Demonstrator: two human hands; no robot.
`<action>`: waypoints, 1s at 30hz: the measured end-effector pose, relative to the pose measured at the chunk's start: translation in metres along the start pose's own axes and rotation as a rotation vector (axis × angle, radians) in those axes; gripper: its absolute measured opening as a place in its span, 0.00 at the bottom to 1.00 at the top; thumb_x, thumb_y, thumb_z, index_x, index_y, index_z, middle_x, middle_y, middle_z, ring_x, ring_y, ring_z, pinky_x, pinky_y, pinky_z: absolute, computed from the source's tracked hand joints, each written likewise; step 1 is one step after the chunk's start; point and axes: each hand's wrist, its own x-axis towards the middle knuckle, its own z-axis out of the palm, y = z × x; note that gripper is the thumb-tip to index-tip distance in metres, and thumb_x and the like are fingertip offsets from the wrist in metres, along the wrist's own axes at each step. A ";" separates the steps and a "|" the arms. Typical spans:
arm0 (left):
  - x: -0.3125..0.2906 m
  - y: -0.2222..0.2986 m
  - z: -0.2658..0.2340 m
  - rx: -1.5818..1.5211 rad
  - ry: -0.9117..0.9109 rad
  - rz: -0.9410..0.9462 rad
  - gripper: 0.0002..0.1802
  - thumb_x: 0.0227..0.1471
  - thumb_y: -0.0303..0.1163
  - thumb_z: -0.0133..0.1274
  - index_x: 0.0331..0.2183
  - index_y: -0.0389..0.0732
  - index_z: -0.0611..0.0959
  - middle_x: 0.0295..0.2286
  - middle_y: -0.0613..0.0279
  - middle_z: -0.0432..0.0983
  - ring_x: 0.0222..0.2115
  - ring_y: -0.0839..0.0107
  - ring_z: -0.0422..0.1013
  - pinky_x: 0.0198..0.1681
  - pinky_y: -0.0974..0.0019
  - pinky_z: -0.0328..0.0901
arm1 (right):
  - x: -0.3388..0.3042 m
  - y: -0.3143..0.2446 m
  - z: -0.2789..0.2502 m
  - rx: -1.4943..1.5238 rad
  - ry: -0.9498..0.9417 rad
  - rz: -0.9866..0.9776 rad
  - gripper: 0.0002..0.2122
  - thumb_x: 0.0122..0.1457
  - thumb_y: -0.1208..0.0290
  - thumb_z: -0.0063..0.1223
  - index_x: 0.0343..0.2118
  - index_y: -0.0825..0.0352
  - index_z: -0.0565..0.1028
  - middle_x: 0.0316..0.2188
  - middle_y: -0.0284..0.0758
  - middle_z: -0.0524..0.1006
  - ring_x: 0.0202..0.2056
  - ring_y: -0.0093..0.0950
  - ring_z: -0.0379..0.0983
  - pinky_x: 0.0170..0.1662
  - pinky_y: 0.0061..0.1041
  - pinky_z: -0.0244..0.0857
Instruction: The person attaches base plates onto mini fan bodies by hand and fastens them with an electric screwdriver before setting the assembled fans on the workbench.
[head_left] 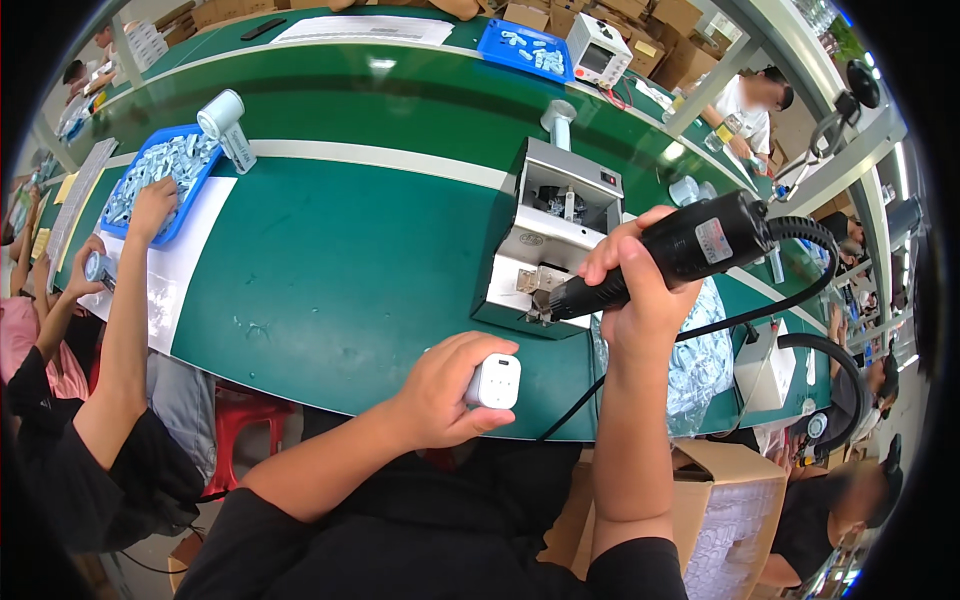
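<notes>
My left hand (440, 390) is closed around a small white device housing (496, 382), just over the near edge of the green table (350, 290). The housing's end face, with a dark slot and several small holes, is turned up. In my right hand (645, 295) is a black electric screwdriver (690, 242), tilted down to the left. Its nose is at the front of a grey metal screw feeder (530, 243); whether the bit touches a screw there is hidden. A corded cable (815, 235) runs from the screwdriver's rear.
To the left, a co-worker's hand (152, 205) reaches into a blue tray (212, 180) of pale blue parts. A pale handheld device (228, 130) stands beside it. Right of the feeder lie a clear bag (705, 350) of parts and a white box-shaped unit (762, 375). Below is an open carton (725, 465).
</notes>
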 end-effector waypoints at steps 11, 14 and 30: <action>0.002 0.004 0.001 0.028 -0.011 -0.024 0.31 0.42 0.44 0.61 0.45 0.37 0.71 0.37 0.50 0.73 0.36 0.51 0.70 0.39 0.58 0.66 | -0.019 -0.077 0.025 0.142 -0.148 -0.042 0.21 0.52 0.69 0.51 0.46 0.70 0.61 0.20 0.36 0.67 0.17 0.28 0.67 0.24 0.29 0.66; 0.005 0.007 0.003 0.053 -0.049 -0.048 0.31 0.42 0.43 0.61 0.45 0.38 0.71 0.38 0.50 0.72 0.38 0.51 0.70 0.41 0.57 0.65 | -0.025 -0.096 0.033 0.202 -0.265 -0.083 0.21 0.55 0.66 0.49 0.48 0.69 0.58 0.22 0.36 0.67 0.18 0.28 0.67 0.25 0.29 0.65; 0.007 0.012 0.005 0.092 -0.096 -0.088 0.31 0.42 0.43 0.60 0.46 0.38 0.70 0.40 0.51 0.71 0.42 0.50 0.68 0.45 0.56 0.63 | -0.032 -0.085 0.043 0.111 -0.299 -0.049 0.18 0.54 0.68 0.50 0.43 0.67 0.59 0.21 0.35 0.66 0.17 0.26 0.65 0.24 0.28 0.64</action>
